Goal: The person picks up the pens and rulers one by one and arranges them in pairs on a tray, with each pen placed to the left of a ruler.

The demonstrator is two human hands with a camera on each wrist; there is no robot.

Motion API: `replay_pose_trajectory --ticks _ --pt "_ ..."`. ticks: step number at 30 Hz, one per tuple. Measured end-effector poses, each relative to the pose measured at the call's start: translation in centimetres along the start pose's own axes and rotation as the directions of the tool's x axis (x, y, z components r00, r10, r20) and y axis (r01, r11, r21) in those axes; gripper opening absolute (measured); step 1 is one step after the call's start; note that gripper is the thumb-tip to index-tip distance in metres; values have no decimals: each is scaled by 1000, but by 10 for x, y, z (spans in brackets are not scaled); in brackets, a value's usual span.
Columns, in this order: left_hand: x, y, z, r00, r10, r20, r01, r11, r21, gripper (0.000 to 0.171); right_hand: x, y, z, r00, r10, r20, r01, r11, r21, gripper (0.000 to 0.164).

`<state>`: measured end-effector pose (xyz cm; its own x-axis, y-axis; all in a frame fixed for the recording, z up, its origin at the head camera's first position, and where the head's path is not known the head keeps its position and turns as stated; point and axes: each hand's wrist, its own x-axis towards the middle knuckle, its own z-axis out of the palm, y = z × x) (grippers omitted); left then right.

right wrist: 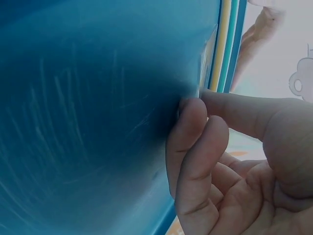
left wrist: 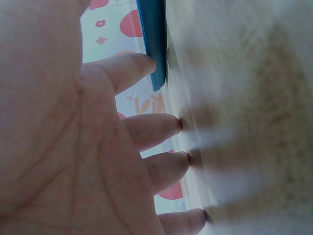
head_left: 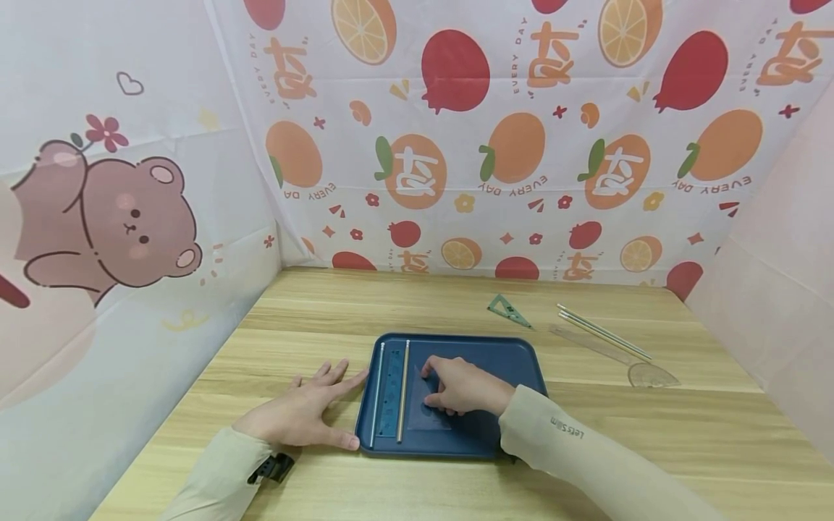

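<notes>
A dark blue tray (head_left: 485,354) lies on the wooden table. Along its left side, side by side, are a greenish pencil (head_left: 377,398), a blue ruler (head_left: 392,394) and a gold pencil (head_left: 403,398). Just right of these is a clear, triangular set square (head_left: 420,421). My right hand (head_left: 465,387) pinches it between thumb and curled fingers, low over the tray floor. My left hand (head_left: 306,412) rests spread beside the tray, thumb and index finger at its left rim. In the left wrist view, the other fingertips (left wrist: 168,169) meet the table.
Behind the tray lies a green set square (head_left: 510,311). To the right, several pencils (head_left: 606,333) lie beside a clear ruler (head_left: 589,342) and a clear protractor (head_left: 651,375). Printed cloths (head_left: 456,181) hang around the table.
</notes>
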<state>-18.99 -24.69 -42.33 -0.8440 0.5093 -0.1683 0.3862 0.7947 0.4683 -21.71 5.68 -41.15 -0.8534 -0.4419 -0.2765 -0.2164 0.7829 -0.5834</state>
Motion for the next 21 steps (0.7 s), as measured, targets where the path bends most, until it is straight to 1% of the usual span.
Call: replay_pose_trajectory --ticks 10,21 --pt "-1 0 1 1000 10 -9 -10 1000 14 112 0 -4 1 1000 8 2 -8 1000 -26 41" --pt "-1 1 1 1000 6 -4 -6 1000 3 112 2 -2 3 1000 19 2 -19 998 -54 41"
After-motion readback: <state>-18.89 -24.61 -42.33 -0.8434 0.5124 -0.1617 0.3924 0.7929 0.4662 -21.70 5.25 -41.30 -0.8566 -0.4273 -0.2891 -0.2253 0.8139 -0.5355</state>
